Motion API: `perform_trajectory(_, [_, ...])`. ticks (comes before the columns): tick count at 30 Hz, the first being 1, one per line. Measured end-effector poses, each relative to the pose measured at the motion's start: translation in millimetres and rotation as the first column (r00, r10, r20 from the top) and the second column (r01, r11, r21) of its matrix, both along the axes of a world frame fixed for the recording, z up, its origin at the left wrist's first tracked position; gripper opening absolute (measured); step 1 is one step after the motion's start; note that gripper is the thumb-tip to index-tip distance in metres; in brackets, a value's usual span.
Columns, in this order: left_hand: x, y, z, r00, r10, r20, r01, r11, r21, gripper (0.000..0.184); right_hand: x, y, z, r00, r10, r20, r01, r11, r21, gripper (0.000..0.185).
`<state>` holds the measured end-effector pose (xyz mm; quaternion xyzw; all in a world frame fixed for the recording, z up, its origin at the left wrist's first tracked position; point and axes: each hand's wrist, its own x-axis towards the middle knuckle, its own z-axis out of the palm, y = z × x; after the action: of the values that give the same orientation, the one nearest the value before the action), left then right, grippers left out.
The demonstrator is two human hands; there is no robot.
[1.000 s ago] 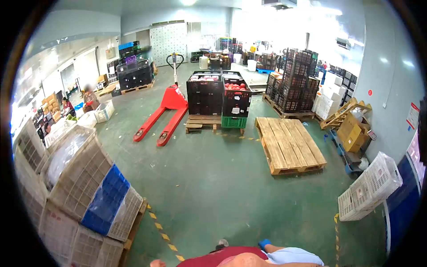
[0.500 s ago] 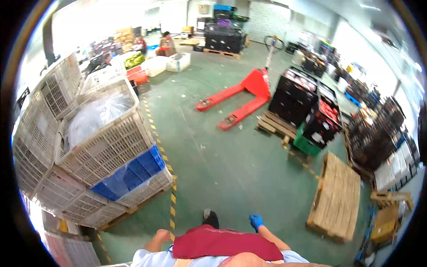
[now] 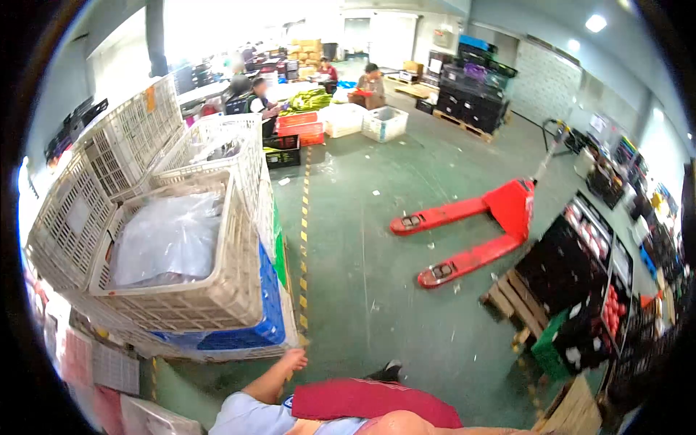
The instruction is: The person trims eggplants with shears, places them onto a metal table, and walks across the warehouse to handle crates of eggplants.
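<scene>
My bare left hand (image 3: pixel 295 359) hangs low beside the front corner of the crate stack, its fingers loosely bent and apart, with nothing seen in them. Whether it touches the stack I cannot tell. Nearest to it are a blue crate (image 3: pixel 272 312) and, above that, a large off-white slatted crate (image 3: pixel 196 308) holding a clear plastic bag (image 3: pixel 170 235). My right hand is out of view. A dark red apron (image 3: pixel 362 400) covers my front, and one dark shoe (image 3: pixel 392 371) shows beyond it.
A red pallet jack (image 3: pixel 507 206) stands ahead on the green floor. Black crates (image 3: pixel 562 261) sit on a wooden pallet (image 3: pixel 516 301) at right. Yellow-black floor tape (image 3: pixel 304 239) runs beside the stack. Several people are near white crates (image 3: pixel 384 125) at the back.
My view has turned left, so the pallet jack and black crates sit farther right and nearer. My blue-gloved right hand has left the view. My left hand is now nearer the stack's corner.
</scene>
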<state>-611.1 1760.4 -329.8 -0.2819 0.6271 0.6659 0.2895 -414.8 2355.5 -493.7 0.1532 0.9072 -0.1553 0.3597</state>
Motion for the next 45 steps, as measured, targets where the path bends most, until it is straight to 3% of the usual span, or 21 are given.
perform_trajectory(5, [-60.3, 24.9, -36.9, 0.973, 0.198, 0.119, -0.185, 0.976, -0.118, 0.025, -258.0, 55.9, 60.6, 0.840, 0.496, -0.219, -0.473, 0.868, 0.152, 0.022])
perform_trajectory(6, [-72.4, 28.9, -43.5, 0.965, 0.221, 0.141, -0.204, 0.971, -0.127, 0.026, -312.2, 55.4, 80.5, 0.838, 0.455, -0.302, -0.443, 0.890, 0.111, 0.021])
perform_trajectory(7, [-84.7, 34.2, -49.3, 0.959, 0.236, 0.157, -0.217, 0.967, -0.132, 0.027, -364.3, 38.9, 125.0, 0.984, -0.058, -0.170, 0.005, 0.955, -0.296, 0.019])
perform_trajectory(8, [-98.5, 36.9, -58.4, 0.957, 0.238, 0.166, -0.218, 0.967, -0.132, 0.027, -416.7, 20.7, 173.1, 0.823, -0.567, 0.037, 0.496, 0.685, -0.534, 0.018])
perform_trajectory(10, [-129.2, 39.6, -89.4, 0.965, 0.196, 0.175, -0.173, 0.975, -0.138, 0.029, -508.1, -9.5, 228.2, 0.821, -0.570, 0.044, 0.477, 0.639, -0.603, 0.016])
perform_trajectory(12, [-159.4, 29.0, -156.5, 0.993, -0.101, 0.056, 0.111, 0.966, -0.232, 0.030, -586.8, -32.5, 222.5, 0.811, -0.584, 0.031, 0.475, 0.627, -0.618, 0.020])
perform_trajectory(14, [-189.3, 28.4, -193.7, 0.840, -0.537, -0.080, 0.430, 0.748, -0.506, 0.032, -647.5, -59.1, 219.8, 0.888, -0.458, -0.043, 0.339, 0.715, -0.611, 0.024])
perform_trajectory(15, [-221.2, 15.6, -196.9, 0.906, -0.415, -0.081, 0.352, 0.846, -0.402, 0.030, -679.0, -71.3, 215.5, 0.918, -0.389, -0.076, 0.268, 0.751, -0.603, 0.026])
perform_trajectory(17, [-288.7, -11.5, -198.9, 0.988, -0.145, -0.048, 0.133, 0.972, -0.193, 0.028, -729.3, -70.0, 151.5, 0.897, 0.157, -0.412, -0.297, 0.905, -0.303, 0.030])
perform_trajectory(20, [-390.0, -43.2, -187.9, 0.962, 0.239, 0.134, -0.240, 0.971, -0.007, 0.025, -772.6, -63.9, 96.1, 0.807, 0.571, -0.148, -0.582, 0.813, -0.038, 0.042])
perform_trajectory(22, [-455.0, -51.0, -123.0, 0.860, 0.449, 0.241, -0.441, 0.893, -0.088, 0.022, -796.2, -38.5, -22.7, 0.871, 0.479, -0.111, -0.483, 0.875, -0.012, 0.043])
perform_trajectory(24, [-526.0, -41.4, -17.5, 0.767, 0.575, 0.286, -0.562, 0.816, -0.134, 0.020, -827.5, -28.4, -23.3, 0.893, 0.446, -0.061, -0.450, 0.887, -0.105, 0.040])
perform_trajectory(28, [-641.8, -74.0, -3.4, 0.808, 0.559, 0.185, -0.549, 0.829, -0.109, 0.027, -894.5, -35.2, -1.6, 0.679, 0.734, -0.018, -0.734, 0.679, 0.029, 0.036])
perform_trajectory(32, [-733.8, -84.3, -12.7, 0.752, 0.628, 0.203, -0.626, 0.776, -0.080, 0.032, -1004.3, -49.9, 19.4, 0.606, 0.762, 0.226, -0.773, 0.632, -0.058, 0.033])
perform_trajectory(38, [-826.7, -114.3, -65.8, 0.738, 0.635, 0.229, -0.641, 0.766, -0.057, 0.032, -1283.4, -134.9, 81.1, 0.814, 0.574, -0.090, -0.572, 0.819, 0.046, 0.032])
perform_trajectory(39, [-838.5, -118.5, -81.0, 0.736, 0.632, 0.242, -0.642, 0.765, -0.045, 0.031, -1344.9, -168.0, 68.2, 0.413, 0.900, 0.135, -0.900, 0.381, 0.211, 0.030])
perform_trajectory(40, [-853.3, -120.9, -94.1, 0.733, 0.630, 0.257, -0.646, 0.763, -0.027, 0.031, -1381.9, -181.9, 105.1, 0.467, 0.879, -0.092, -0.852, 0.476, 0.220, 0.027])
perform_trajectory(41, [-874.5, -123.2, -100.3, 0.730, 0.628, 0.270, -0.651, 0.759, -0.006, 0.030, -1421.5, -217.6, 149.4, 0.844, 0.513, -0.157, -0.531, 0.841, -0.105, 0.027])
perform_trajectory(42, [-896.5, -122.4, -94.6, 0.705, 0.662, 0.255, -0.679, 0.733, -0.025, 0.028, -1469.0, -233.9, 105.3, 0.708, 0.611, -0.354, -0.659, 0.752, -0.018, 0.028])
perform_trajectory(44, [-940.0, -128.4, -86.5, 0.651, 0.727, 0.220, -0.734, 0.676, -0.065, 0.025, -1529.5, -307.3, 181.9, 0.997, 0.020, -0.077, -0.052, 0.897, -0.439, 0.029])
perform_trajectory(45, [-956.7, -145.7, -118.2, 0.692, 0.688, 0.218, -0.699, 0.714, -0.036, 0.026, -1559.1, -334.2, 189.0, 0.995, 0.017, -0.094, -0.060, 0.876, -0.478, 0.029])
